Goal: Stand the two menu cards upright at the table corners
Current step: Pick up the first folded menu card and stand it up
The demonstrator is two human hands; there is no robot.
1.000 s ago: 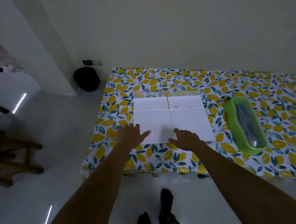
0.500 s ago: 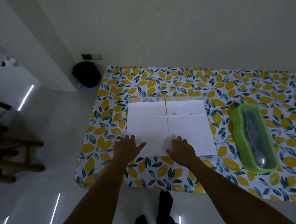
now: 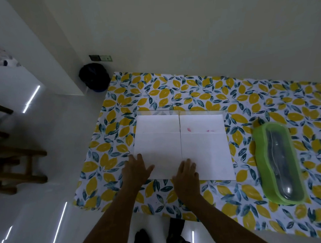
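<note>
Two white menu cards lie flat side by side on the lemon-print tablecloth (image 3: 191, 89). The left menu card (image 3: 158, 140) and the right menu card (image 3: 204, 143), which has small pink marks, touch along a middle seam. My left hand (image 3: 136, 169) rests palm down with spread fingers on the near left corner of the left card. My right hand (image 3: 186, 173) lies flat on the near left corner of the right card. Neither hand grips a card.
A green plastic container (image 3: 278, 161) with a clear lid and cutlery inside sits right of the cards. The wall runs along the table's far edge. A black bag (image 3: 94, 77) stands on the floor at the far left corner. Wooden furniture (image 3: 12, 164) stands at left.
The view has shifted, so the table appears lower in the frame. Both hands stay flat on the near edge of the cards, which have not moved.
</note>
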